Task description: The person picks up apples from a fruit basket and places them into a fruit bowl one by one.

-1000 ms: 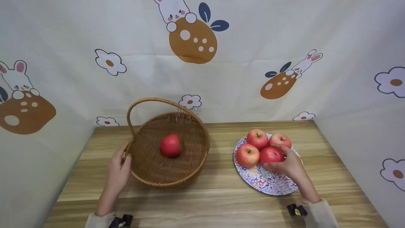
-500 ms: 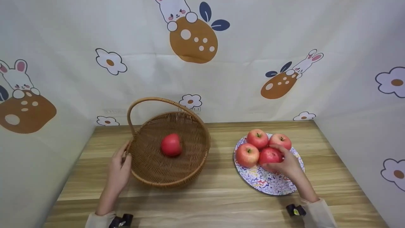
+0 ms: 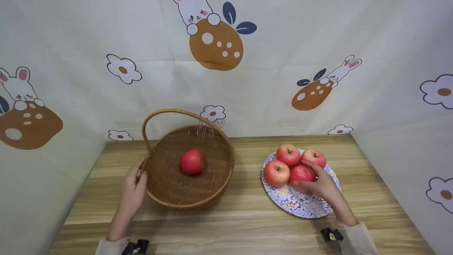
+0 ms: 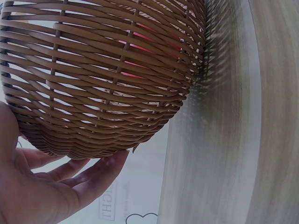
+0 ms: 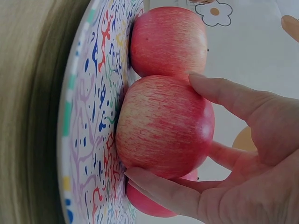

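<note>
My left hand (image 3: 133, 189) rests against the left side of the brown wicker basket (image 3: 177, 191), fingertips touching the outer weave (image 4: 93, 93) in the left wrist view. One red apple (image 3: 191, 162) lies inside the basket, glimpsed through the wicker in that view. On the right, my right hand (image 3: 324, 182) holds the front apple (image 3: 301, 174) of a cluster on a speckled plate (image 3: 300, 207), thumb and fingers spread round it. In the right wrist view this apple (image 5: 163, 126) sits low over the plate, fingertips on opposite sides.
Three more apples crowd the held one: left (image 3: 277, 173), back (image 3: 288, 155) and back right (image 3: 313, 158). The basket's tall handle (image 3: 177, 111) arches above its rim. A wooden table (image 3: 244, 219) lies beneath, with printed white cloth walls (image 3: 159, 88) around it.
My right hand and the apple in it have shifted very slightly left. The left hand and basket stay as they were.
</note>
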The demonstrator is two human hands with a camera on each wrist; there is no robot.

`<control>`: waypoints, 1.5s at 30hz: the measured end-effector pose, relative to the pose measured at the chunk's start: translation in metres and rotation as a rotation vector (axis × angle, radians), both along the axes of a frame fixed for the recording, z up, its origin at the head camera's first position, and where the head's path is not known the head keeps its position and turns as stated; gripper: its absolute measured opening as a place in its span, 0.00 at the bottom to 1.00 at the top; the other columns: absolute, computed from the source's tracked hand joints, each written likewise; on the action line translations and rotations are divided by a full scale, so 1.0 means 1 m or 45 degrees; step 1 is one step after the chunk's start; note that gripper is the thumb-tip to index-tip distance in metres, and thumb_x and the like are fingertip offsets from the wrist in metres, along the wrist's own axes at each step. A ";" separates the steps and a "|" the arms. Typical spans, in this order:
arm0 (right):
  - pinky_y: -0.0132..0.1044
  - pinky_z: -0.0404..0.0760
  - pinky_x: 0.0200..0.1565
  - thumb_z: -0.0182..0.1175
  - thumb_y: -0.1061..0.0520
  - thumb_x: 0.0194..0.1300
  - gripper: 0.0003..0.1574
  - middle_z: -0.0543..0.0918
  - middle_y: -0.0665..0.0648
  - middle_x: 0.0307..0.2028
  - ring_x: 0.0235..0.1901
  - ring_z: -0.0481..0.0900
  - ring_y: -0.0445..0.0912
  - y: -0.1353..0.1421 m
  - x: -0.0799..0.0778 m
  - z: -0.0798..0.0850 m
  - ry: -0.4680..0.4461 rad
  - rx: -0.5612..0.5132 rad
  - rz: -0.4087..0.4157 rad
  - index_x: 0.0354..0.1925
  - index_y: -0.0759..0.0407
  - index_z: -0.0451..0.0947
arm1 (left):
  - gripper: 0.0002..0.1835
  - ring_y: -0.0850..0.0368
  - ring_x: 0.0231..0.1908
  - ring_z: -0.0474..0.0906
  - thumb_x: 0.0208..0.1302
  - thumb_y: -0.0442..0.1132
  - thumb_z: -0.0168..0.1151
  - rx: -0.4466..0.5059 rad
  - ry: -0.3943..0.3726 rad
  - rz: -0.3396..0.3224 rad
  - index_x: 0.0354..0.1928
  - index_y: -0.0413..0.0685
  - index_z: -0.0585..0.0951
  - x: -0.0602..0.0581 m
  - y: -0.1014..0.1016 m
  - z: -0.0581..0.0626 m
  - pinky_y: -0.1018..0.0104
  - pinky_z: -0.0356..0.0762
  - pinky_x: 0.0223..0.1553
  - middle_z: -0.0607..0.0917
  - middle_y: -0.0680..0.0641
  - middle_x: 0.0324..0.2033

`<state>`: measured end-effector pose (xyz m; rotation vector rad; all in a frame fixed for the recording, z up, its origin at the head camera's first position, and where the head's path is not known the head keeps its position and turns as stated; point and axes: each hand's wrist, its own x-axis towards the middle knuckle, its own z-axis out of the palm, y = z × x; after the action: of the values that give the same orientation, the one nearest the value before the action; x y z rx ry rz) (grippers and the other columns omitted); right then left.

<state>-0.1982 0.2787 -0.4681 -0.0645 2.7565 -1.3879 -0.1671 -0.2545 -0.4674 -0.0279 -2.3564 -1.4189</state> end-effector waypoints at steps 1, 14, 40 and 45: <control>0.65 0.74 0.66 0.77 0.57 0.62 0.51 0.69 0.77 0.71 0.68 0.69 0.70 0.000 0.000 0.000 0.002 0.001 0.004 0.76 0.68 0.65 | 0.26 0.29 0.63 0.73 0.77 0.25 0.44 0.001 0.006 -0.001 0.74 0.24 0.66 0.000 0.000 0.000 0.84 0.71 0.51 0.70 0.20 0.69; 0.44 0.83 0.51 0.75 0.60 0.64 0.49 0.73 0.78 0.65 0.58 0.76 0.65 0.007 0.002 0.009 0.013 0.001 0.034 0.75 0.74 0.64 | 0.27 0.31 0.59 0.75 0.77 0.27 0.45 -0.022 -0.024 0.018 0.75 0.25 0.65 0.000 0.000 0.000 0.82 0.73 0.49 0.71 0.20 0.67; 0.61 0.81 0.60 0.74 0.67 0.62 0.39 0.79 0.78 0.63 0.62 0.78 0.68 -0.001 0.012 0.030 0.175 0.013 -0.022 0.68 0.76 0.72 | 0.26 0.28 0.62 0.75 0.75 0.25 0.47 -0.041 0.032 0.025 0.73 0.25 0.68 -0.001 -0.002 -0.004 0.82 0.74 0.51 0.71 0.21 0.69; 0.60 0.82 0.59 0.73 0.67 0.63 0.38 0.79 0.78 0.62 0.60 0.80 0.69 -0.003 0.015 0.035 0.180 0.003 -0.015 0.68 0.75 0.72 | 0.27 0.30 0.65 0.72 0.76 0.26 0.46 -0.033 -0.001 0.021 0.74 0.26 0.67 -0.001 -0.001 -0.002 0.81 0.72 0.54 0.71 0.22 0.69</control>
<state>-0.1831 0.2755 -0.4334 -0.1519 2.8759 -1.4360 -0.1677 -0.2557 -0.4694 -0.0151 -2.3700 -1.3812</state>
